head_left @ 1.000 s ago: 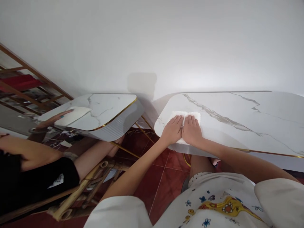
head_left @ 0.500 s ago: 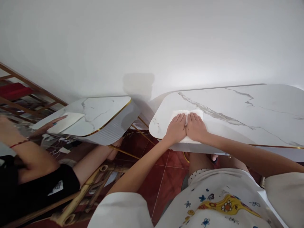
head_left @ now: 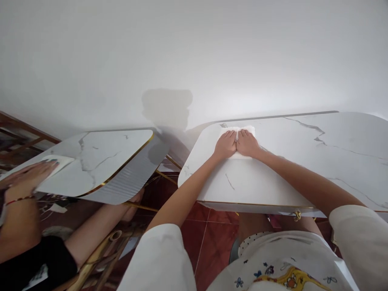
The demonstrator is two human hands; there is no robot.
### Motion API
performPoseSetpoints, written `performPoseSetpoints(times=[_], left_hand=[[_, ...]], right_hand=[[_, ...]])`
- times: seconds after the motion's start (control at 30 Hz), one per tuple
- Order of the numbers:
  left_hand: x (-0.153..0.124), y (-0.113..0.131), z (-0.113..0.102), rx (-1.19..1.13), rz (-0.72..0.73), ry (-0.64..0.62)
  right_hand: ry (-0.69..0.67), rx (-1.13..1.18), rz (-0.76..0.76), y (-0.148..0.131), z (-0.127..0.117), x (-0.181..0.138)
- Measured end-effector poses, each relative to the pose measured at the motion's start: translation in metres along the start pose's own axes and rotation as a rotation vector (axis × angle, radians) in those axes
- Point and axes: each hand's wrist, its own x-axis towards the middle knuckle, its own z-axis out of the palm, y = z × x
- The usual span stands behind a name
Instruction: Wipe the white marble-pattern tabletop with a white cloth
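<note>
- My left hand [head_left: 226, 145] lies palm down on a white cloth [head_left: 251, 130], fingers stretched forward and close together, flat over it rather than curled around it.
- My right hand [head_left: 247, 143] lies the same way on the cloth's other half, its inner edge meeting my left hand near the wrists.
- The cloth sits flat on the marbled white counter [head_left: 303, 145] in front of me, toward its left end and nearer the wall side than my own edge; a margin of it shows beyond my fingertips and a strip below my palms.
- Both my arms reach straight out across the counter, converging on the cloth, with white sleeves [head_left: 163, 258] above the elbows.
- A brass-coloured fitting [head_left: 297, 215] shows by the counter's near edge, below my right forearm; it is too small for me to tell what it is.
- To my left, apart from mine, stands a second counter [head_left: 112, 157] with gold trim along its edge.
- There, a co-worker's hands [head_left: 33, 171] rest on a pale folded cloth [head_left: 65, 163]; a red bracelet [head_left: 20, 199] circles one wrist.
- Dark red floor tiles [head_left: 194, 236] show between the two counters.
</note>
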Motion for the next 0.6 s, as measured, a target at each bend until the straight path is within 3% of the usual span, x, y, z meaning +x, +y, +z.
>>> performPoseSetpoints(times=[0.17,0.33,0.6], left_hand=[[0.037,-0.030,0.016,-0.004,0.007,0.012],[0.065,-0.045,0.025,0.017,-0.032,-0.001],[0.072,-0.052,0.029,0.033,-0.053,0.018]], right_hand=[[-0.011,0.004,0.041,0.010,0.002,0.040],[-0.015,0.016,0.039,0.020,0.004,0.071],[0.023,0.030,0.033,0.026,0.016,0.085]])
